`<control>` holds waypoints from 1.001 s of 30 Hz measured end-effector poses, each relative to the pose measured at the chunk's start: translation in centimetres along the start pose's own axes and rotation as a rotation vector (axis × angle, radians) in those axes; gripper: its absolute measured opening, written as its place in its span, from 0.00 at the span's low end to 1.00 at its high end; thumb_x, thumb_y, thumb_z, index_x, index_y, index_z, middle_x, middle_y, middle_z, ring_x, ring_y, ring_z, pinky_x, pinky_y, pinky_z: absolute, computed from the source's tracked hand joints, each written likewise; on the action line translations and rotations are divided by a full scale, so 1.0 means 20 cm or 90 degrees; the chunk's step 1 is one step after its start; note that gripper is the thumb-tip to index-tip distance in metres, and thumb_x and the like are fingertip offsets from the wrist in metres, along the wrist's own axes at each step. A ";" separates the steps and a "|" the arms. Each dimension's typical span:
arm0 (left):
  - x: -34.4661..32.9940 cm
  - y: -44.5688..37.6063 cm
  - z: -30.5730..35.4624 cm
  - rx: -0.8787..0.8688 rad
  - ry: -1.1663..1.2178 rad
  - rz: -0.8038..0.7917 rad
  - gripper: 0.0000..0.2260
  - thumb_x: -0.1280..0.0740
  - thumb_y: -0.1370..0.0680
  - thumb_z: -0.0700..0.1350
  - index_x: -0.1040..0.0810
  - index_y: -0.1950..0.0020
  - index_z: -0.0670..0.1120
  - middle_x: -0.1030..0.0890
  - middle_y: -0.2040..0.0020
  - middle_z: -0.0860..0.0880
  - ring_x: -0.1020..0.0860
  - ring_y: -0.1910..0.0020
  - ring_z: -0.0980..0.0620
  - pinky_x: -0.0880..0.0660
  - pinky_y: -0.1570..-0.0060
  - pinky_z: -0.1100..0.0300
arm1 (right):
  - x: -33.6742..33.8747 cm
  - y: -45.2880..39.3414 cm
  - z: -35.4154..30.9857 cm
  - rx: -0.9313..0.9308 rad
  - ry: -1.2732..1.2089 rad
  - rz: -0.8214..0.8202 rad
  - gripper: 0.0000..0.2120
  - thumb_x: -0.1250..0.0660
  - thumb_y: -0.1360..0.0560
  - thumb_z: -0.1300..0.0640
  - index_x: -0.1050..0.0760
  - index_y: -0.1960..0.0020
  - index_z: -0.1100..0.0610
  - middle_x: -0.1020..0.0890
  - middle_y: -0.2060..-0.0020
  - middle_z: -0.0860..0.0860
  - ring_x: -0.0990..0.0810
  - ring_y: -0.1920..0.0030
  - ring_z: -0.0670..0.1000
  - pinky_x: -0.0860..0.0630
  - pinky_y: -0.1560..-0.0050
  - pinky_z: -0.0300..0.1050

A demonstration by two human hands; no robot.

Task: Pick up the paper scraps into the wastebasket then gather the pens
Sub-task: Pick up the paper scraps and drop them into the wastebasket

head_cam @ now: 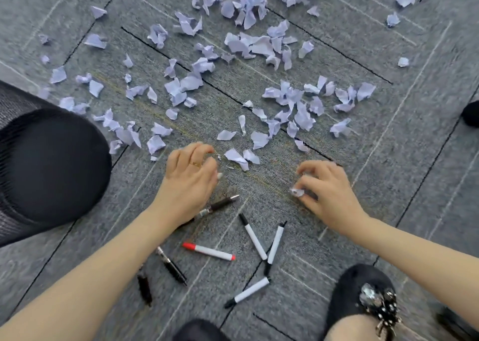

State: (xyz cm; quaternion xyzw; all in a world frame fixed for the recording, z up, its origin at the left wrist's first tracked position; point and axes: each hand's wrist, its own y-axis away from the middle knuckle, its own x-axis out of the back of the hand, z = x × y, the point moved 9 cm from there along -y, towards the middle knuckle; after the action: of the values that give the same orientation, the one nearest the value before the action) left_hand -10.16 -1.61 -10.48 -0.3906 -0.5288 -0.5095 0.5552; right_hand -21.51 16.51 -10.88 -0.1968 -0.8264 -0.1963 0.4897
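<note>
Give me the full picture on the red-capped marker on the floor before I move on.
The red-capped marker is a slim white-barrelled pen, plastic by its look, with a long red cap at its left end and a small red tip at its right. It lies flat on the grey carpet, nearly level across the view, dipping slightly to the right. It sits among the other pens, between a dark pen on its left and a black-capped white marker on its right. Nothing touches it; both hands are farther up the view.
</note>
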 end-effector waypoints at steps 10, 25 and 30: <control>-0.09 0.00 0.03 0.071 -0.020 -0.054 0.06 0.43 0.30 0.35 0.32 0.56 0.42 0.26 0.55 0.39 0.30 0.65 0.44 0.38 0.68 0.56 | 0.08 -0.22 0.13 -0.187 -0.097 0.078 0.04 0.35 0.26 0.58 0.26 0.58 0.59 0.25 0.45 0.52 0.30 0.43 0.53 0.42 0.46 0.44; 0.05 -0.25 0.01 0.222 0.241 -0.034 0.08 0.47 0.22 0.38 0.34 0.60 0.44 0.31 0.62 0.47 0.29 0.66 0.43 0.28 0.67 0.48 | 0.31 -0.15 0.38 -0.315 -0.233 0.191 0.02 0.35 0.25 0.58 0.27 0.56 0.55 0.27 0.54 0.49 0.27 0.56 0.46 0.30 0.55 0.33; 0.08 -0.28 0.18 0.056 0.160 0.050 0.10 0.46 0.28 0.45 0.31 0.61 0.40 0.30 0.64 0.44 0.31 0.68 0.45 0.39 0.72 0.57 | 0.31 -0.17 0.46 -0.308 -0.071 0.167 0.18 0.34 0.29 0.51 0.31 0.41 0.53 0.31 0.43 0.52 0.33 0.42 0.52 0.40 0.42 0.46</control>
State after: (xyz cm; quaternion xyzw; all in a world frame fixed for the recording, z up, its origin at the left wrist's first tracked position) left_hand -16.50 0.57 -9.01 -0.3193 -0.4608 -0.5089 0.6532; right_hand -32.70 19.17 -9.93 -0.4238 -0.7484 -0.3118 0.4038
